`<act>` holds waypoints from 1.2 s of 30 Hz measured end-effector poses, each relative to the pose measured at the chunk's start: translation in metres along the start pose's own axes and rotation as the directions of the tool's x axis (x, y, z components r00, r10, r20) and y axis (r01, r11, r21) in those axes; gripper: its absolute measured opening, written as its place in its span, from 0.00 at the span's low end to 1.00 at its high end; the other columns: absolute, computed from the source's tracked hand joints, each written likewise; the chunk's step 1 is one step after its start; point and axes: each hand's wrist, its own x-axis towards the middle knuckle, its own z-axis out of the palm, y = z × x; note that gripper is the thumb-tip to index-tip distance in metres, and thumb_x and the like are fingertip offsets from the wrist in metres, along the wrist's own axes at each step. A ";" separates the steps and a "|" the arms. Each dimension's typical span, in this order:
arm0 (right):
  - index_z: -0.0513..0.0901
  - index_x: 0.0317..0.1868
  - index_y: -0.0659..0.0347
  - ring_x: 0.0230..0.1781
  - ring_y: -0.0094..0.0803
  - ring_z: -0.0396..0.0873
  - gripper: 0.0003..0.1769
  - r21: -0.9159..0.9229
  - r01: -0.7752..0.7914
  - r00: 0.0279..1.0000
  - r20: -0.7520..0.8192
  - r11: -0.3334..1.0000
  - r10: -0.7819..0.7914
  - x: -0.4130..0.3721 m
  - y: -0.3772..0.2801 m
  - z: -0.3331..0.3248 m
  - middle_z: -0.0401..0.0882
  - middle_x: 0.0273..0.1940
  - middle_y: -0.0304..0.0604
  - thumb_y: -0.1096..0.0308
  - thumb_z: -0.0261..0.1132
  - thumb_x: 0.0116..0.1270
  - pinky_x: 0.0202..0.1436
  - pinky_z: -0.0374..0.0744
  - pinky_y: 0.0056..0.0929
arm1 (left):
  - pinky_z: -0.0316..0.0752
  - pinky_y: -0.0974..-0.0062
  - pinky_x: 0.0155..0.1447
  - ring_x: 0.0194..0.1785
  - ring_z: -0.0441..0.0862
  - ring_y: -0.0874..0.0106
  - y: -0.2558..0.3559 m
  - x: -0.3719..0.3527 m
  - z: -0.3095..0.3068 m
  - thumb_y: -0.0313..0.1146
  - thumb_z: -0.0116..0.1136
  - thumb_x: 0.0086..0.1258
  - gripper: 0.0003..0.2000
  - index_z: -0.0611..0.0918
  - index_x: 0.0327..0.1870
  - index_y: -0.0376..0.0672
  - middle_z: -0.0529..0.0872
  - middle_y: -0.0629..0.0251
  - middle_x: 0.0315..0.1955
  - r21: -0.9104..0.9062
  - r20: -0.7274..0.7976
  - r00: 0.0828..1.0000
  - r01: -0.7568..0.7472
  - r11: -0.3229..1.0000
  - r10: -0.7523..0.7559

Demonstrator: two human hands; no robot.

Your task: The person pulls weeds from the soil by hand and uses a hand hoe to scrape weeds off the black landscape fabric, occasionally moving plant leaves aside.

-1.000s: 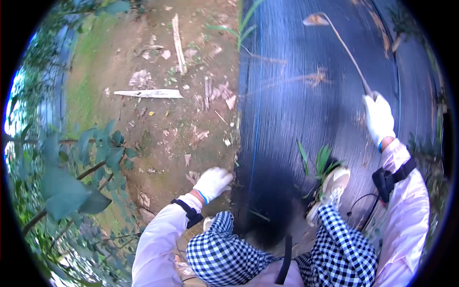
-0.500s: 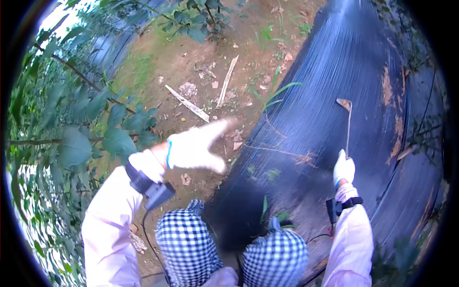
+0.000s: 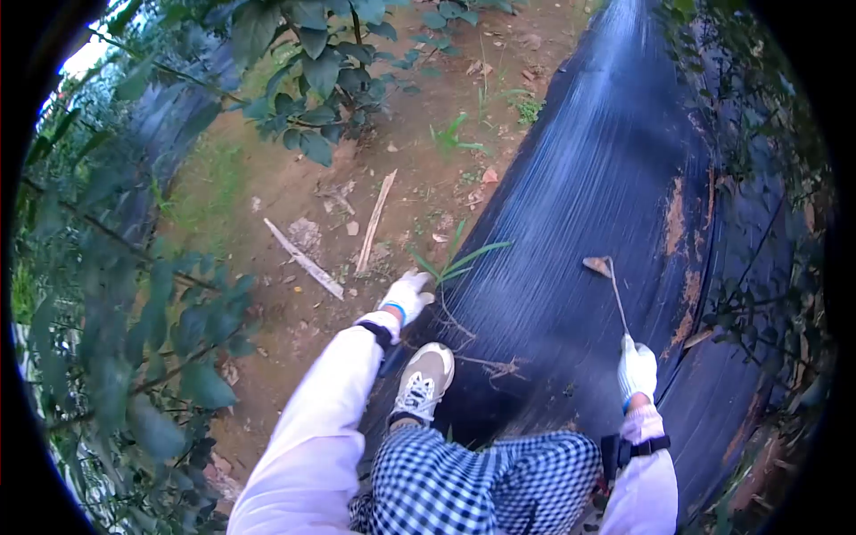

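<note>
The fingers of the right hand (image 3: pixel 637 367) are closed around the near end of a small hooked tool (image 3: pixel 618 294) — a thin, bent metal shaft ending in a short, brownish blade (image 3: pixel 596 265). The tool is over the right part of a black sheet (image 3: pixel 571 178), its blade pointing left. The left hand (image 3: pixel 408 296) is at the sheet's left edge, just beside the base of a long-leaved grass clump (image 3: pixel 465 259); its fingers are partly curled, and I cannot tell whether they grip anything.

Counted: one tool, two white gloves, one black band at each wrist, one grass clump beside the left hand, one beige shoe (image 3: pixel 426 379) in view, and two pale wood strips on the bare soil (image 3: pixel 223 294) to the left, one (image 3: pixel 304 259) lying left of the other (image 3: pixel 377 221). A dry twig (image 3: pixel 504 366) lies on the sheet right of the shoe.

Half a second earlier the left hand was spread wide over the soil, away from the clump, and no shoe showed — now the shoe stands near the sheet's left edge.
</note>
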 end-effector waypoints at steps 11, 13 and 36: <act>0.85 0.39 0.69 0.33 0.42 0.84 0.24 -0.155 -0.077 0.996 0.029 0.985 0.083 0.019 0.000 -0.014 0.85 0.31 0.54 0.50 0.61 0.69 0.42 0.77 0.39 | 0.69 0.78 0.24 0.22 0.74 0.80 -0.025 -0.014 0.029 0.30 0.52 0.73 0.06 0.79 0.46 0.42 0.77 0.72 0.23 -0.903 0.041 0.882 0.233 0.360 -0.469; 0.85 0.39 0.69 0.34 0.44 0.84 0.25 -0.172 -0.093 0.994 0.046 0.981 0.102 0.035 0.007 -0.012 0.85 0.31 0.55 0.50 0.61 0.69 0.42 0.77 0.39 | 0.76 0.66 0.39 0.34 0.81 0.61 -0.071 -0.047 0.035 0.32 0.56 0.69 0.13 0.78 0.52 0.40 0.82 0.60 0.29 -0.578 -0.169 0.856 0.316 0.753 -0.489; 0.85 0.28 0.66 0.34 0.56 0.83 0.20 -0.692 0.192 0.980 0.173 0.696 -0.099 0.026 -0.092 -0.061 0.82 0.28 0.59 0.53 0.67 0.58 0.40 0.79 0.46 | 0.76 0.58 0.52 0.47 0.81 0.50 -0.134 -0.034 -0.028 0.48 0.66 0.59 0.21 0.82 0.45 0.40 0.83 0.49 0.41 0.066 0.078 0.976 0.200 0.978 -0.205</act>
